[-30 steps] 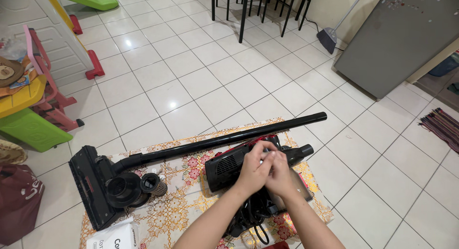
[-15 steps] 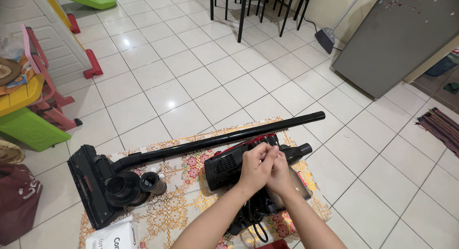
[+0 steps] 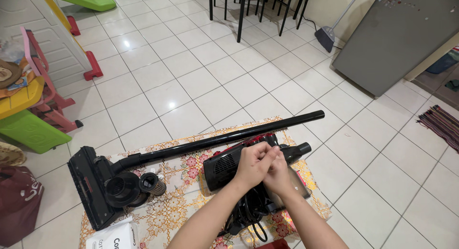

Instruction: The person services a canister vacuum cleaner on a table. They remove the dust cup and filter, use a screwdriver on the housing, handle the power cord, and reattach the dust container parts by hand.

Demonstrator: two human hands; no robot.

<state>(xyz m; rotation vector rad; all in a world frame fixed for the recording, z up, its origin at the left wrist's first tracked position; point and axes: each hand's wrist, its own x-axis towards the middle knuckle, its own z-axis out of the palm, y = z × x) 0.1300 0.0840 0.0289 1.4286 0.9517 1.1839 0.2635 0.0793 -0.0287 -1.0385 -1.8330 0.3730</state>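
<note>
we see both hands meeting over the black and red vacuum body (image 3: 224, 165), which lies on a flowered cloth (image 3: 186, 206) spread on the white tile floor (image 3: 191, 81). the left hand (image 3: 253, 165) is curled into a loose fist, fingers folded together, pressed on the top of the vacuum body. the right hand (image 3: 278, 175) sits just at 4 o'clock of the left one, touching it, fingers bent down onto the same body. we cannot tell whether either hand is clamped on a small part, because the fingers hide what is under them.

the vacuum body's short nozzle (image 3: 297, 150) sticks out at 2 o'clock of the hands. a coiled black cord (image 3: 251, 215) lies at 6 o'clock of them, touching the body. a long black tube (image 3: 229, 136) runs from 9 o'clock to 2 o'clock just beyond the body, joined at its low end to the black floor head (image 3: 88, 187). a round black cup (image 3: 122, 189) and a small pleated filter (image 3: 152, 184) lie just beside each other at 9 o'clock of the body. a white carton (image 3: 112, 237) shows at 7 o'clock near the picture's edge. far off at 10 o'clock stands a pink, yellow and green toy slide (image 3: 28, 110), and at 1 o'clock a grey cabinet (image 3: 397, 38).
</note>
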